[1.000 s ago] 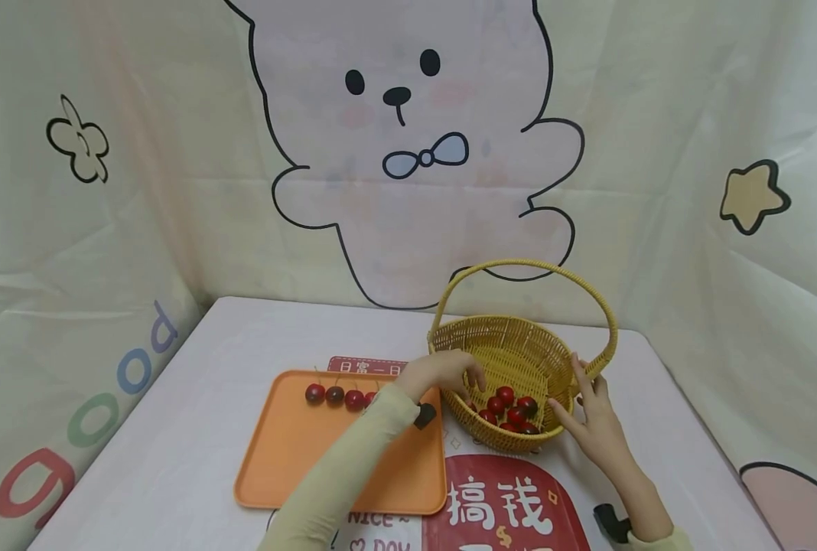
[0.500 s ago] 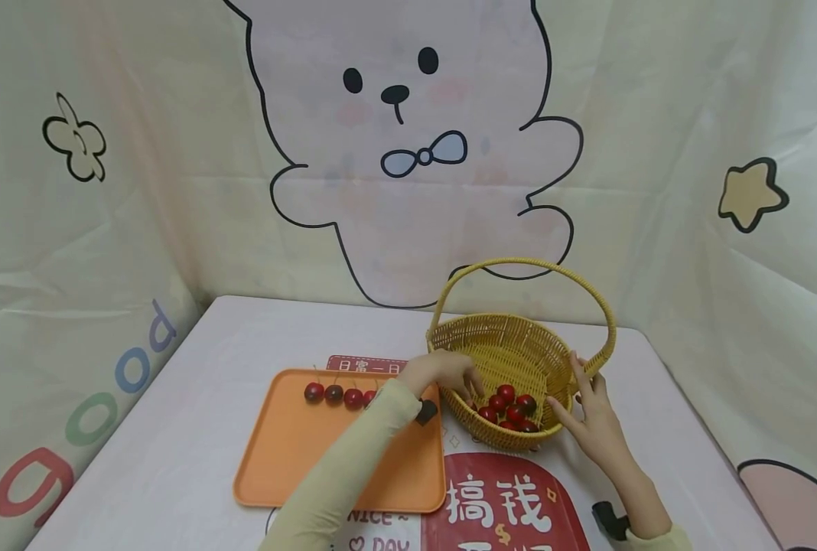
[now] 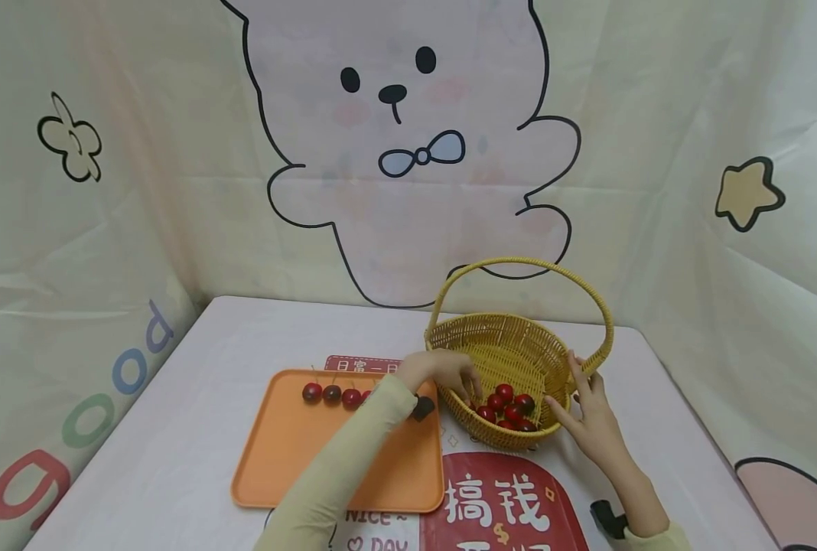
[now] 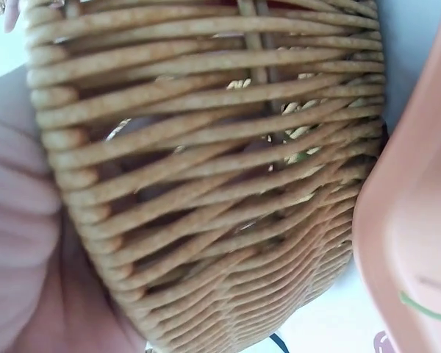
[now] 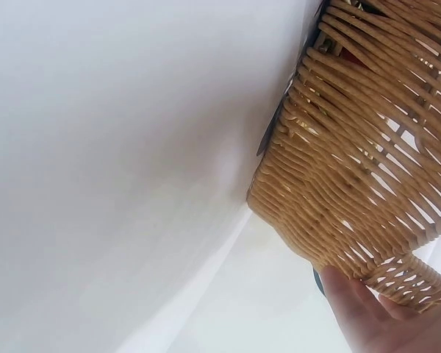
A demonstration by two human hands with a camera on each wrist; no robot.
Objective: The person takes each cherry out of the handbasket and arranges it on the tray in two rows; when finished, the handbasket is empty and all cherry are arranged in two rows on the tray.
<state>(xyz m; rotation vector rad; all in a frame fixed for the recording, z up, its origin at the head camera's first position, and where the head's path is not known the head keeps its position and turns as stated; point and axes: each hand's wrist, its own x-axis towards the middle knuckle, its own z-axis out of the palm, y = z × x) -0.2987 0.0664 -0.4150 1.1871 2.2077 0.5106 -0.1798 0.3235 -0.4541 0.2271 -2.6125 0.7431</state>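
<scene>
My left hand (image 3: pixel 443 369) reaches over the left rim of a yellow woven basket (image 3: pixel 519 337). Its fingers bend down inside, beside a dark red cherry at the wall; the rim partly hides the fingertips, so a grip on it cannot be told. In the left wrist view, the palm (image 4: pixel 18 243) lies against the basket wall (image 4: pixel 206 140). On the basket's right side, my right hand (image 3: pixel 590 421) holds the rim near the handle base, thumb over the edge and fingers outside. Several red cherries (image 3: pixel 512 413) lie in the basket's front part.
An orange tray (image 3: pixel 278 459) stands left of the basket. Along its far edge is a row of cherries (image 3: pixel 331 394) with stems, partly hidden by the left sleeve (image 3: pixel 343 467). The basket's tall handle (image 3: pixel 519 262) arches above it. A printed red patch (image 3: pixel 505 505) marks the white tabletop.
The left hand's fingers have drawn slightly closer together by the cherry at the basket's left wall. My right hand stays at the rim. The whole head view shifts slightly.
</scene>
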